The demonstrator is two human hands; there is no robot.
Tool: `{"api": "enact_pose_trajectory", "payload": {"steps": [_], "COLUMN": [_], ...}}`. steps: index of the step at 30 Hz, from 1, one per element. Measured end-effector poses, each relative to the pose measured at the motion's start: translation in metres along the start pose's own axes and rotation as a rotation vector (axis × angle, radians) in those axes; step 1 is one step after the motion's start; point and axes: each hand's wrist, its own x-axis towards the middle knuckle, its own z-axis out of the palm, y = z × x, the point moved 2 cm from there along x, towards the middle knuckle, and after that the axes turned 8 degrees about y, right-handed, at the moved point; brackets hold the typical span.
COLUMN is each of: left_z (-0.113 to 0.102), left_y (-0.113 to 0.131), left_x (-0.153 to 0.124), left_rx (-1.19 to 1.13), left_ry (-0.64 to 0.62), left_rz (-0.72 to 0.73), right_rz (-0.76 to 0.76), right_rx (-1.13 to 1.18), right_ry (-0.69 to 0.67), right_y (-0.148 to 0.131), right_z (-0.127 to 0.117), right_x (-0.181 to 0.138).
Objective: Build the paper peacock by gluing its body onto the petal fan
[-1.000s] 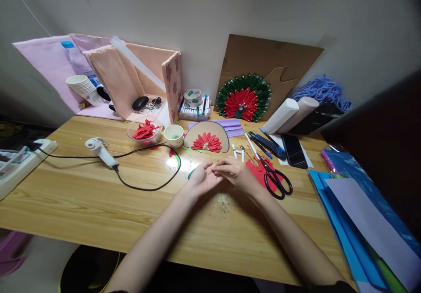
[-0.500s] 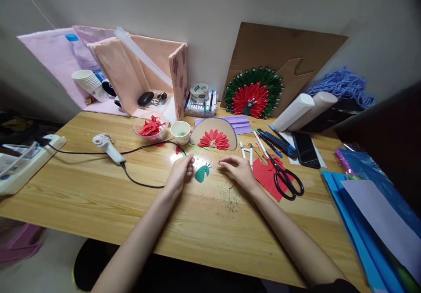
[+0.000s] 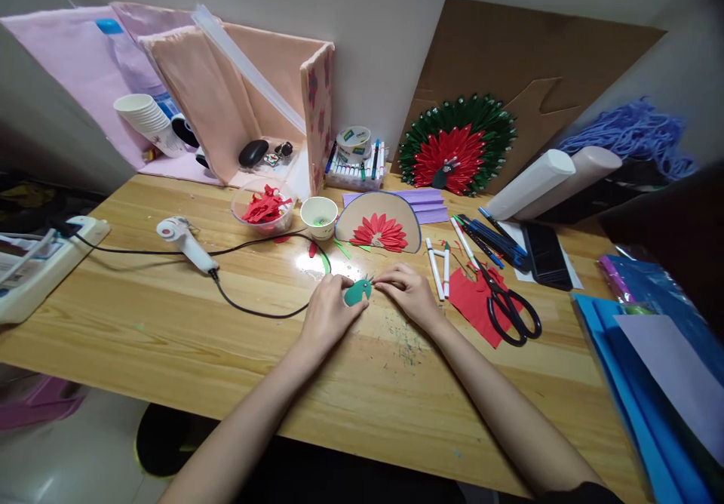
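Low over the table, my left hand (image 3: 328, 309) grips a green paper bird-head cutout (image 3: 355, 293), thumb along its lower edge. The cutout has an eye dot and thin dark crest strands at its upper right. My right hand (image 3: 408, 293) is closed in a pinch at the tips of those strands; whatever lies between its fingertips is too small to make out. Behind both hands stands a semicircular cardboard piece (image 3: 404, 213) with a blue rim and red paper petals (image 3: 380, 231). A white paper cup (image 3: 320, 226) sits left of it.
A glue gun (image 3: 189, 246) trails a black cord toward my left hand. Right of my right hand are white markers (image 3: 434, 270), red paper (image 3: 475, 300) and black-handled scissors (image 3: 512, 315). A finished red-and-green peacock (image 3: 458, 142) leans on cardboard. A tub of red scraps (image 3: 263, 210) stands left.
My left hand has moved right and taken hold of the green cutout, lifting or tilting it slightly. My right fingertips now meet its crest. The view has shifted a little.
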Motion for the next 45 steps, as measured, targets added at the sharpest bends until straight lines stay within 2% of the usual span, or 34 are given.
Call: {"api": "enact_pose_trajectory", "payload": {"steps": [6, 14, 19, 35, 45], "left_z": [0.001, -0.002, -0.001, -0.002, -0.001], "left_y": [0.0, 0.002, 0.003, 0.006, 0.005], "left_x": [0.0, -0.001, -0.001, -0.004, -0.006], "left_rx": [-0.024, -0.016, -0.008, 0.002, -0.012], "left_ry": [0.015, -0.004, -0.02, 0.012, 0.025], "left_rz": [0.012, 0.005, -0.01, 0.01, 0.011], "right_rz": [-0.037, 0.019, 0.078, -0.131, -0.186], "right_rx": [-0.038, -0.005, -0.013, -0.208, -0.168], "right_ry": [-0.008, -0.042, -0.005, -0.052, -0.069], "right_y": [0.001, -0.004, -0.002, -0.006, -0.008], "right_z": [-0.002, -0.007, -0.018, -0.012, -0.009], "right_x": [0.0, 0.0, 0.0, 0.004, 0.003]}}
